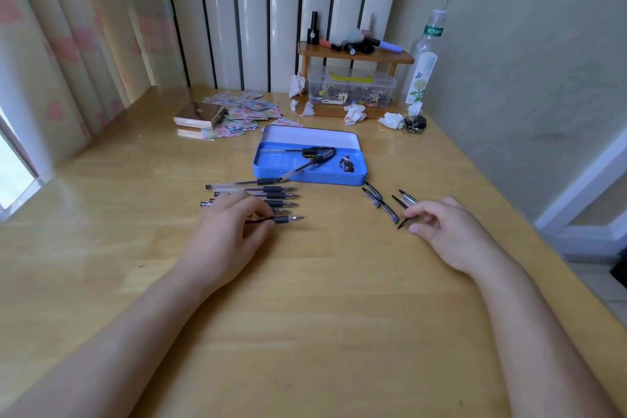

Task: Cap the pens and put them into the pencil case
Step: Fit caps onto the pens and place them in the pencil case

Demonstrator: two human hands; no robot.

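An open blue tin pencil case (353, 178) lies mid-table with capped pens (305, 150) inside; one capped pen (298, 170) leans over its front wall. Several uncapped pens (271, 195) lie in a row in front of it at the left. My left hand (227, 231) rests on that row, fingers pinched on the nearest uncapped pen (288, 219). Several loose caps (376, 198) lie at the right. My right hand (444, 231) is at those caps, fingertips closing on one cap (405, 222).
At the back stand a wooden shelf (356, 56) with cosmetics, a clear plastic box (351, 88), a bottle (424, 61), crumpled tissues (392, 120), a small gold box (200, 115) and patterned papers (244, 108). A wall borders the right, curtains the left.
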